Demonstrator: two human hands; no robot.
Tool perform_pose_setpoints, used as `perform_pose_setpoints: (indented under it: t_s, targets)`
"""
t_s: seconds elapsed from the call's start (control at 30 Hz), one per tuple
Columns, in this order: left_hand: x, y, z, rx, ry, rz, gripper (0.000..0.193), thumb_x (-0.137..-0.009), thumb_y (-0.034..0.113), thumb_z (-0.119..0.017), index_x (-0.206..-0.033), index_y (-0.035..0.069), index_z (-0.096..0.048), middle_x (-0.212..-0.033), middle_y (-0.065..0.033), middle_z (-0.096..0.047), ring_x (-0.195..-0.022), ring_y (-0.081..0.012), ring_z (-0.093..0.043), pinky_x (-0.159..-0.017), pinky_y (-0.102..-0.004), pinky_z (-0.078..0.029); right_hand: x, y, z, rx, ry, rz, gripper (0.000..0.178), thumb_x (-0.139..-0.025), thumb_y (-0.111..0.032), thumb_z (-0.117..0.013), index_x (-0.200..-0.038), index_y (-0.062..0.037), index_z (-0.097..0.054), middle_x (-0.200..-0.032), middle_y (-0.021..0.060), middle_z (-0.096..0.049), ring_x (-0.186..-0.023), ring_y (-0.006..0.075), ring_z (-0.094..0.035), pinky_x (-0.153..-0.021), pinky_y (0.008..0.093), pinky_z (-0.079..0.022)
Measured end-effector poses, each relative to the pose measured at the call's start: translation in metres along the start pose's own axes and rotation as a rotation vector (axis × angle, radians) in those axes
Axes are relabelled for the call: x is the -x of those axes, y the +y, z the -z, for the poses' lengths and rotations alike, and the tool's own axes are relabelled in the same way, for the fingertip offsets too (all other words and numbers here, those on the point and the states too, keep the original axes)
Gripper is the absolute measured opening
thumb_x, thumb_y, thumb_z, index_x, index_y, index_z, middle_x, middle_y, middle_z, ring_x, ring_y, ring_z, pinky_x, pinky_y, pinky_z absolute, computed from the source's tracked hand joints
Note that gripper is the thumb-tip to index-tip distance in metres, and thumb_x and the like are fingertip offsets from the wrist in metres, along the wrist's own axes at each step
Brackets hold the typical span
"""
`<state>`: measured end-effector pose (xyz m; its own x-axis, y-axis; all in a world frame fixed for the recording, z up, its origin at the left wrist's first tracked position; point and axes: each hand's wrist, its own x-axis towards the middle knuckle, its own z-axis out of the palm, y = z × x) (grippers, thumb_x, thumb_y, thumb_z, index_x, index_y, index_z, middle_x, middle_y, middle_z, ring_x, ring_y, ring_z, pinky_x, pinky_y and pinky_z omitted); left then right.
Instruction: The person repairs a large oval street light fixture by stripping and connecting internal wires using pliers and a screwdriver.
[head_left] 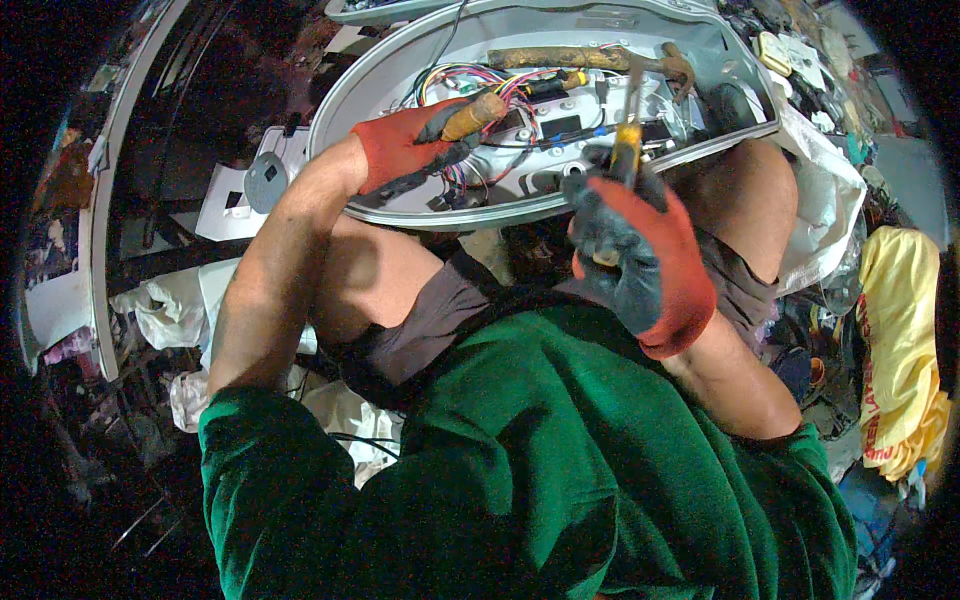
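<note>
My left hand, in a red and grey glove, is closed around a short, worn wooden handle; the rest of that tool is hidden. It hovers over a large oval light-grey plastic housing lying across my legs. My right hand, gloved alike, grips a screwdriver with a yellow and black handle, its shaft pointing up and away over the housing's near edge. Inside the housing, coloured wires run in a bundle near my left hand. A hammer with a worn wooden handle lies along the far side.
Another yellow and black handled tool lies among the wires. A grey disc on a white part is left of the housing. To the right are a white sack and a folded yellow bag. Clutter surrounds me.
</note>
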<state>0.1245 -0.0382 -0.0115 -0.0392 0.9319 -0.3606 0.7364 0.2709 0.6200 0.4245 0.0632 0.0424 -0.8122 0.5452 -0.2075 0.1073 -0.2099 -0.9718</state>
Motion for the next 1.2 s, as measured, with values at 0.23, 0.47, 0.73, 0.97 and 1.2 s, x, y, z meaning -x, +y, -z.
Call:
perform_pose_setpoints:
  t_s: [0.23, 0.47, 0.73, 0.97, 1.2]
  targets:
    - [-0.004, 0.023, 0.005, -0.122, 0.012, 0.006, 0.059, -0.090, 0.020, -0.058, -0.144, 0.015, -0.037, -0.121, -0.0198, -0.062, -0.113, -0.0330, -0.059, -0.097, -0.0382, -0.045, -0.014, 0.032, -0.034, 0.116, 0.075, 0.217, 0.038, -0.091, -0.018, -0.064, -0.124, -0.0030, -0.052, -0.099, 0.0075, -0.062, -0.081, 0.0144, -0.059, -0.069, 0.0303, -0.051]
    - [0.010, -0.029, 0.010, -0.049, 0.138, 0.064, 0.056, -0.092, 0.021, -0.060, -0.143, 0.015, -0.040, -0.119, -0.0160, -0.064, -0.107, -0.0237, -0.061, -0.092, -0.0345, -0.048, 0.018, -0.029, 0.000, 0.328, 0.170, 0.349, 0.028, -0.094, -0.020, -0.058, -0.117, -0.0038, -0.057, -0.091, 0.0079, -0.063, -0.068, 0.0163, -0.062, -0.059, 0.0281, -0.050]
    - [0.017, -0.008, 0.016, 0.731, 0.231, 0.211, 0.049, -0.092, 0.024, -0.065, -0.137, 0.014, -0.048, -0.089, -0.0015, -0.064, -0.069, -0.0075, -0.058, -0.055, -0.0247, -0.050, 0.014, -0.007, 0.057, 0.428, 0.073, 0.218, 0.054, -0.068, -0.012, -0.077, -0.118, -0.0068, -0.060, -0.105, 0.0146, -0.062, -0.096, 0.0304, -0.060, -0.081, 0.0362, -0.051]
    - [0.014, -0.004, 0.015, 0.826, 0.082, 0.165, 0.045, -0.091, 0.023, -0.064, -0.133, 0.013, -0.051, -0.083, 0.0005, -0.061, -0.064, -0.0074, -0.056, -0.049, -0.0217, -0.046, -0.004, -0.009, 0.037, -0.111, 0.093, -0.200, 0.048, -0.082, -0.011, -0.071, -0.126, -0.0047, -0.053, -0.097, 0.0058, -0.062, -0.083, 0.0151, -0.059, -0.070, 0.0277, -0.049]
    - [0.009, -0.022, 0.015, 0.656, 0.021, 0.243, 0.037, -0.089, 0.020, -0.066, -0.122, 0.008, -0.055, -0.095, -0.0006, -0.063, -0.074, -0.0103, -0.061, -0.063, -0.0254, -0.053, -0.006, -0.002, 0.029, -0.112, 0.044, -0.181, 0.046, -0.089, -0.014, -0.067, -0.130, -0.0042, -0.049, -0.095, 0.0010, -0.062, -0.079, 0.0083, -0.057, -0.065, 0.0237, -0.047]
